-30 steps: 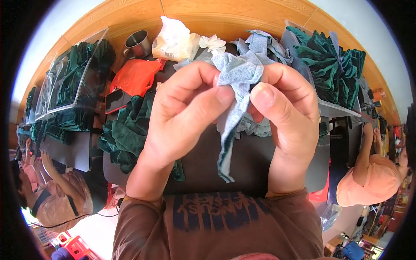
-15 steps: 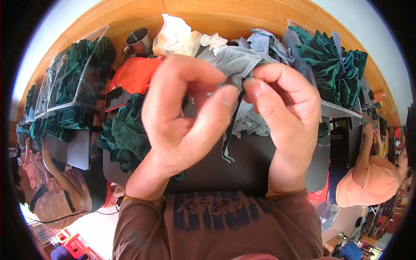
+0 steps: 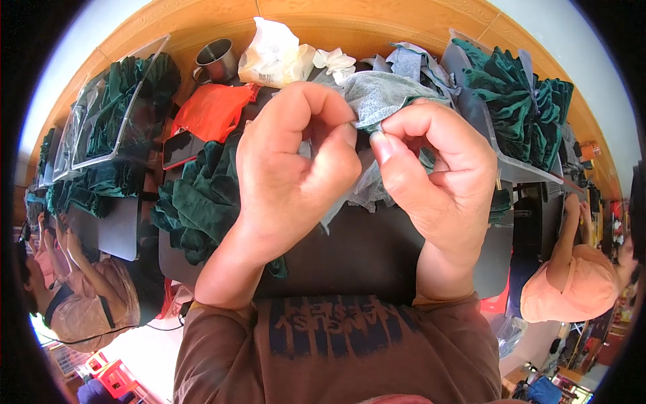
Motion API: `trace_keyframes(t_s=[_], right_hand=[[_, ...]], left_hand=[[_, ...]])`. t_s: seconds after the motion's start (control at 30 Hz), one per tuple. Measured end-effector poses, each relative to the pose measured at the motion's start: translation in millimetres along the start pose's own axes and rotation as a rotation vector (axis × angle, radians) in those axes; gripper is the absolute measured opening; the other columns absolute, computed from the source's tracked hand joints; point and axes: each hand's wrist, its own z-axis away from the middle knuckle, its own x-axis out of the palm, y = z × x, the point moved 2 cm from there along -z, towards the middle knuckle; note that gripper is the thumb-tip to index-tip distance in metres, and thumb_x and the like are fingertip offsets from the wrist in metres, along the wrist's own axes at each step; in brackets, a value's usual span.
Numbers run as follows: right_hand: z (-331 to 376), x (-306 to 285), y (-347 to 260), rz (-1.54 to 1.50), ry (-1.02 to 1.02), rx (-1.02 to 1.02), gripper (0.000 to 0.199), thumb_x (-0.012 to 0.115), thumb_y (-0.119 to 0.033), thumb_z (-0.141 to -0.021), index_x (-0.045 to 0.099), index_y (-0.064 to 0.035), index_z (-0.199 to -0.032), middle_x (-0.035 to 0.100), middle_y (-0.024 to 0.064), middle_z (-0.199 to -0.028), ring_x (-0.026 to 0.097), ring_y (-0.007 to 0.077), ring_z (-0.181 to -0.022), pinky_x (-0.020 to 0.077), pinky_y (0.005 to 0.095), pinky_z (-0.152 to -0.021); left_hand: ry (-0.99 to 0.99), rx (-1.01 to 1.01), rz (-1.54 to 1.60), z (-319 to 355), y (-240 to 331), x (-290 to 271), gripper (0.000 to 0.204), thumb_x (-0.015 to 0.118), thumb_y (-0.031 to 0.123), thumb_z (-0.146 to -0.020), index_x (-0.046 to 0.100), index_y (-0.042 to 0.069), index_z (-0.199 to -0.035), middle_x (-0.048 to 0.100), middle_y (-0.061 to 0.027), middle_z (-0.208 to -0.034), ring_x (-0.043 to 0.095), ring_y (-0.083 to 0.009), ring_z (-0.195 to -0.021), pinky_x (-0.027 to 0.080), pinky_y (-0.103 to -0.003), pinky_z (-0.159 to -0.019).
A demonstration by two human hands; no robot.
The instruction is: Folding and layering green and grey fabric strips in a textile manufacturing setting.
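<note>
Head view. Left hand (image 3: 286,178) and right hand (image 3: 441,175) raised close together above the dark surface (image 3: 367,252). Both pinch one piece of grey fabric (image 3: 380,101): left thumb and curled fingers (image 3: 323,108) pressed onto its left edge, right thumb and forefinger closed on its lower right edge. Fingertips of the two hands sit just beside each other, the cloth bunched between and above them. A loose tail of the same grey fabric hangs below the hands toward the surface.

Left of the left hand: heap of dark green velvet pieces (image 3: 202,202) on the surface, touching the wrist area. Behind it an orange plastic bag (image 3: 212,111) and a dark phone (image 3: 180,149) lying beside it. Further back, a metal cup (image 3: 217,62) and a crumpled white bag (image 3: 272,54), near each other against the wooden edge (image 3: 377,27).

Clear plastic trays with green velvet pieces: one at far left (image 3: 114,114), one at right (image 3: 525,114), behind the right hand. More grey fabric pieces (image 3: 410,64) lie behind the hands.

Other people: one in a peach top at right rim (image 3: 572,283), another at lower left rim (image 3: 87,296); their hands are well apart from the person's own.
</note>
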Motion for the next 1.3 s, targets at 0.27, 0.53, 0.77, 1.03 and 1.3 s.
trace_keyframes(t_s=[0.27, 0.53, 0.77, 1.03, 1.3], right_hand=[[2.4, 0.7, -4.8, -0.138, 0.050, 0.189, 0.005, 0.060, 0.002, -0.076, 0.055, 0.0011, -0.076, 0.051, -0.0021, -0.071, 0.043, 0.0036, -0.062, 0.0343, 0.0171, -0.056], [2.2, -1.2, -0.1, -0.118, 0.097, 0.141, 0.005, 0.060, 0.003, -0.077, 0.055, 0.0016, -0.077, 0.052, -0.0014, -0.071, 0.045, 0.0037, -0.064, 0.0359, 0.0165, -0.058], [-2.6, -1.4, 1.8, 0.350, 0.145, -0.175, 0.008, 0.062, 0.005, -0.074, 0.055, 0.0007, -0.074, 0.052, 0.0016, -0.066, 0.047, 0.0054, -0.055, 0.0372, 0.0175, -0.050], [-1.3, -8.7, 0.7, 0.338, 0.159, -0.120, 0.009, 0.062, 0.006, -0.073, 0.055, 0.0002, -0.075, 0.051, 0.0017, -0.065, 0.046, 0.0057, -0.052, 0.0368, 0.0181, -0.047], [-8.9, -19.9, 2.1, 0.445, 0.034, -0.339, 0.002, 0.058, 0.000, -0.076, 0.057, 0.0003, -0.078, 0.053, 0.0073, -0.077, 0.050, 0.0144, -0.072, 0.0401, 0.0250, -0.066]], left_hand=[[0.124, 0.301, -0.142, 1.0, -8.2, 6.2, 0.018, 0.061, -0.007, -0.064, 0.053, 0.004, -0.075, 0.055, -0.0057, -0.074, 0.052, -0.0150, -0.057, 0.043, -0.024, -0.053], [0.045, 0.713, -0.388, 4.6, 5.1, 7.2, 0.026, 0.061, -0.012, -0.060, 0.060, 0.001, -0.082, 0.056, -0.0114, -0.079, 0.056, -0.0202, -0.064, 0.045, -0.027, -0.054], [0.050, 0.554, -0.381, 3.7, 1.1, 15.0, 0.024, 0.058, -0.012, -0.067, 0.061, -0.004, -0.090, 0.059, -0.0167, -0.084, 0.059, -0.0241, -0.072, 0.048, -0.028, -0.064], [-0.525, -0.583, 1.140, 17.5, 0.2, 22.5, 0.094, 0.052, -0.012, -0.059, 0.011, 0.005, -0.142, 0.050, -0.0176, -0.119, 0.059, -0.0163, -0.072, 0.043, -0.022, -0.049], [-0.506, -0.273, 0.542, 16.6, -7.2, 20.2, 0.066, 0.053, -0.004, -0.080, 0.026, 0.007, -0.138, 0.054, 0.0001, -0.074, 0.048, -0.0039, -0.063, 0.036, -0.018, -0.054]])
